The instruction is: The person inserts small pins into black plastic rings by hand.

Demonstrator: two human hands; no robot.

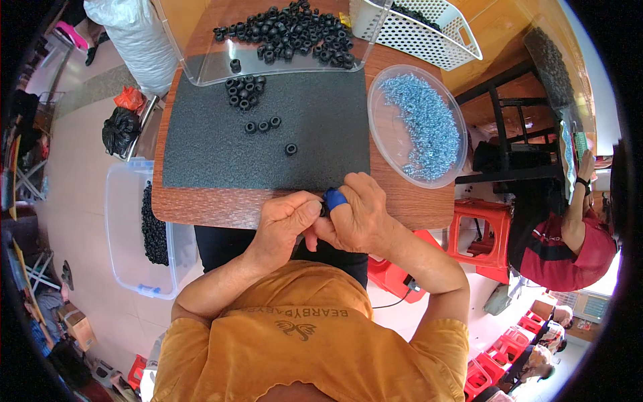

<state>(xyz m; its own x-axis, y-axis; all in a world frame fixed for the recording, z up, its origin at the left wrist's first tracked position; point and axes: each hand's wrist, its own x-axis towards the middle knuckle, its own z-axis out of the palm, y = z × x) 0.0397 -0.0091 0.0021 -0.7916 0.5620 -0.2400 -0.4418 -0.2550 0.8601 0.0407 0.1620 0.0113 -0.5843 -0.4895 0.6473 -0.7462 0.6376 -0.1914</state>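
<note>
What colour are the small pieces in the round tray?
Light blue; the small pieces show best in head view.

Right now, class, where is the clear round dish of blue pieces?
In the head view, the clear round dish sits on the right side of the table, beside the dark mat and beyond the right hand.

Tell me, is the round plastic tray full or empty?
Partly filled: small bluish pieces cover much of the round tray, but bare plastic shows at its left.

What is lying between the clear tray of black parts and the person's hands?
In the head view, a dark mat bearing loose black parts, then a strip of wooden tabletop.
</note>
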